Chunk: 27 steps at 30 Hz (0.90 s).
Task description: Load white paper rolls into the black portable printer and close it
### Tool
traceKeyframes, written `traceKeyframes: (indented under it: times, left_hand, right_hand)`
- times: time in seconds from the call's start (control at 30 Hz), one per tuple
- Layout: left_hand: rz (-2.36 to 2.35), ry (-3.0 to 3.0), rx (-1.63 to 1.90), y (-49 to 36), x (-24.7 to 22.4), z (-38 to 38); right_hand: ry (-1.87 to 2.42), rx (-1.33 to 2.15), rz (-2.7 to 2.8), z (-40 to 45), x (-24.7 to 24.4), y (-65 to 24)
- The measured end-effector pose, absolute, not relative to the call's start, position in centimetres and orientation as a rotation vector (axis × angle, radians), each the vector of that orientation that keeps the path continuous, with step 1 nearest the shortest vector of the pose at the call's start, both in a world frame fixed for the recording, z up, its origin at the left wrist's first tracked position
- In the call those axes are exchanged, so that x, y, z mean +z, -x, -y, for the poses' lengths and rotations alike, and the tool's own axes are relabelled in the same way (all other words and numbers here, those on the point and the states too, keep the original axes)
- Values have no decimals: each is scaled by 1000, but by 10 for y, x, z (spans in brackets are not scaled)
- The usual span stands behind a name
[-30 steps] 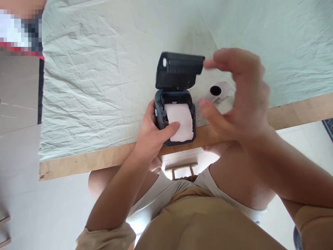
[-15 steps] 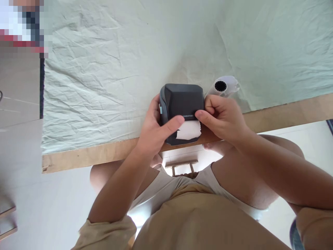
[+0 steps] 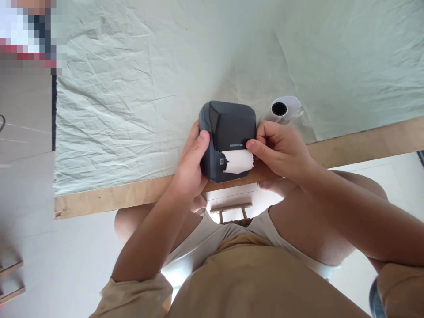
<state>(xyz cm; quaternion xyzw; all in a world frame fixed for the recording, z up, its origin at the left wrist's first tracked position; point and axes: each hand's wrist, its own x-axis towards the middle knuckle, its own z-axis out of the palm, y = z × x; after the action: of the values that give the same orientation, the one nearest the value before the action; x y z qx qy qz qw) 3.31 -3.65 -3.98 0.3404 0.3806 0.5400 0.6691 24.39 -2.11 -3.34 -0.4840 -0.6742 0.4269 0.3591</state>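
Observation:
A dark label printer (image 3: 235, 126) is held at the near edge of the table, its lid down. White paper (image 3: 239, 161) with a torn edge sticks out below the lid. My left hand (image 3: 194, 161) grips the printer's left side, thumb on the side wall and fingers hidden behind. At the right side, my right hand (image 3: 281, 143) has its fingers curled with the thumb on the lid's lower right corner. Just beyond that hand lies a white paper roll (image 3: 293, 108) with a black core, partly hidden by the hand.
A pale green, wrinkled cloth (image 3: 132, 97) covers the table. Its bare wooden edge (image 3: 112, 198) runs in front of my body. My knees are under the table, and a wooden stool or rack (image 3: 232, 207) shows on the floor between them.
My left thumb has moved from the lid's front to the printer's left side, uncovering a small button. The printer has turned slightly and shifted a little left.

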Motion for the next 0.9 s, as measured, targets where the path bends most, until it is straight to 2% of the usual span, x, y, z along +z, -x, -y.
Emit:
traceKeyframes:
  times: [0.2,0.5,0.8,0.9]
  left_hand:
    - [-1002,-533,1229,-40,-37,29]
    - [-1067,-605,1262,-34,-41,28]
    - [-1156,-525,1214,-35,-41,28]
    - [-1139,-541,1231,-37,-41,29]
  right_hand:
    - [1234,1106,1746,23,-33,-244]
    - [1144,1259,1696,22,-37,-252]
    - [998,805,1382,20,-15,-229]
    - [1120,588,1644,13,-4,-224]
